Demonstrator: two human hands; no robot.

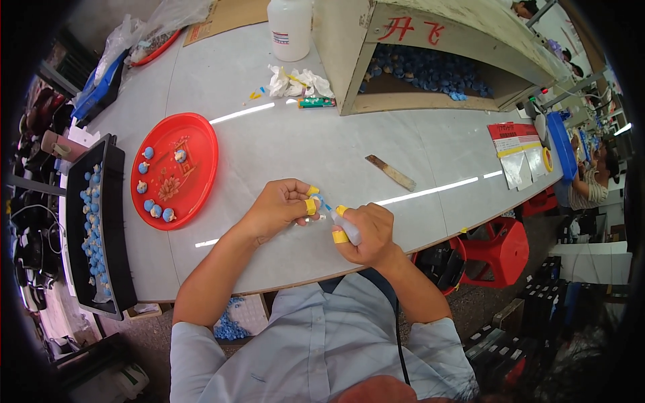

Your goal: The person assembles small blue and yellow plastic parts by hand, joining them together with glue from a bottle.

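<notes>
My left hand (277,207) is pinched around a small blue-and-white piece (318,199), mostly hidden by the fingertips. A small translucent squeeze bottle (351,232) is gripped in my right hand (374,232). Its narrow bluish tip points at the piece, and I cannot tell whether they touch. Yellow tape wraps the thumb and a finger of both hands. To the left lies a red round tray (209,148) carrying several small blue ball-shaped figures (149,153) with pale parts.
Left of the tray stands a black bin (119,255) of blue figures. A worn blade-like tool (391,172) lies ahead on the right. Farther back are crumpled tissue (316,82), a green box (316,103), a white bottle (290,33) and a cabinet (339,60) with blue pieces inside.
</notes>
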